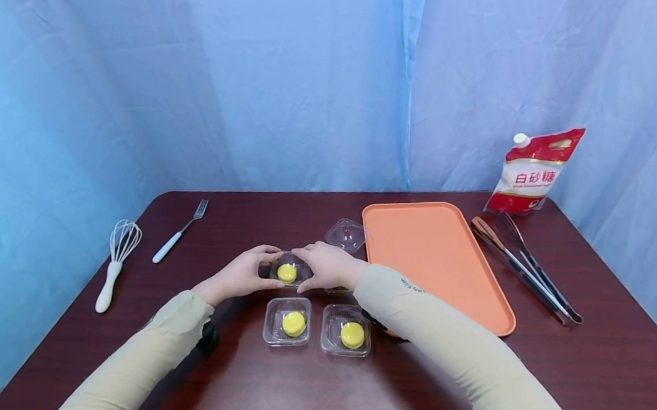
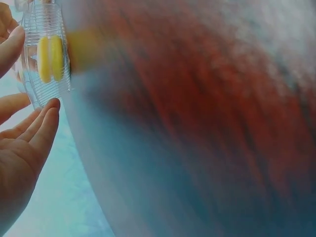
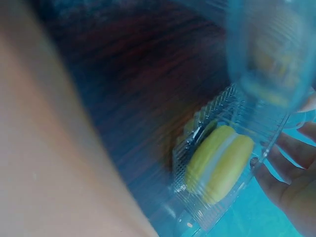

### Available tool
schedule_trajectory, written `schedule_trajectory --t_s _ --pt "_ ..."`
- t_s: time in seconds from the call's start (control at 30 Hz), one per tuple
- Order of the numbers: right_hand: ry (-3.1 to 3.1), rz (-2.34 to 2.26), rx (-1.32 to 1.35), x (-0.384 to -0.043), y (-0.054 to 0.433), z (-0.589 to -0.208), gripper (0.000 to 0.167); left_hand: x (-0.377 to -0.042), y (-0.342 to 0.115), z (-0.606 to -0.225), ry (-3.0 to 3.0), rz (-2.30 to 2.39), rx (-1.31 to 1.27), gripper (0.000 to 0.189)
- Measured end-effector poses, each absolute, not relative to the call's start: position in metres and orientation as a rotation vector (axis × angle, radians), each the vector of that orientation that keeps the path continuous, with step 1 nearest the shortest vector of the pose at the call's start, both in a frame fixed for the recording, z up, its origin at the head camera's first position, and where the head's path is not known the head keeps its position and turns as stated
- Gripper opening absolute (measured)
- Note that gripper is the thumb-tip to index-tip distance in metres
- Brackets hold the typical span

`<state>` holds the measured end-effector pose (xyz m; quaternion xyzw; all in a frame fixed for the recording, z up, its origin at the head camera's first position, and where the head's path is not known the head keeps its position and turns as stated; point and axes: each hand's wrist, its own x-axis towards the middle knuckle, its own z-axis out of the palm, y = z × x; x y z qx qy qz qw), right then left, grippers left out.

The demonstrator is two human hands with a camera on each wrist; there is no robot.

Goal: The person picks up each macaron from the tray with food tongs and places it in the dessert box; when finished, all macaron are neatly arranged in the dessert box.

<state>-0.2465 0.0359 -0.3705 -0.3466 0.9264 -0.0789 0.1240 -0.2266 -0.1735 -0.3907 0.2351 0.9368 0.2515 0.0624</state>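
Note:
A clear plastic box (image 1: 300,267) with a yellow macaron (image 1: 287,273) in it is gripped from both sides. My left hand (image 1: 245,271) holds its left side between thumb and fingers. On the right side, my right hand (image 1: 329,265) grips it the same way. The macaron's pale filling shows between two yellow shells in the right wrist view, where the macaron (image 3: 217,165) stands on edge. Nearer me, two more clear boxes, a left one (image 1: 271,336) and a right one (image 1: 331,346), each hold a yellow macaron. Whether a lid sits on the gripped box, I cannot tell.
Behind my right hand lies a domed clear lid (image 1: 346,234), beside an orange tray (image 1: 433,255). Tongs (image 1: 528,270) and a sugar bag (image 1: 534,170) are at the right. A fork (image 1: 182,230) and a whisk (image 1: 114,264) lie at the left.

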Motion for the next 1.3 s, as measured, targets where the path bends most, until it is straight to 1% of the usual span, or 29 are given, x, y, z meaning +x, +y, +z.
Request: schedule_trajectory --t_s 0.37,0.93,1.3 --pt "2.708 -0.206 -0.995 -0.2427 0.0341 -0.3688 0.081 -0.2272 -0.1730 -0.3924 2.778 0.788 0.598 0.065" --pt "2.686 -0.264 -1.000 -0.2482 0.0362 -0.3722 0.080 -0.2275 -0.1711 -0.3912 2.801 0.775 0.595 0.065" --pt "2.706 -0.257 -1.020 -0.2470 0.0401 -0.3672 0.076 -0.2272 -0.1716 -0.3903 2.806 0.760 0.582 0.065"
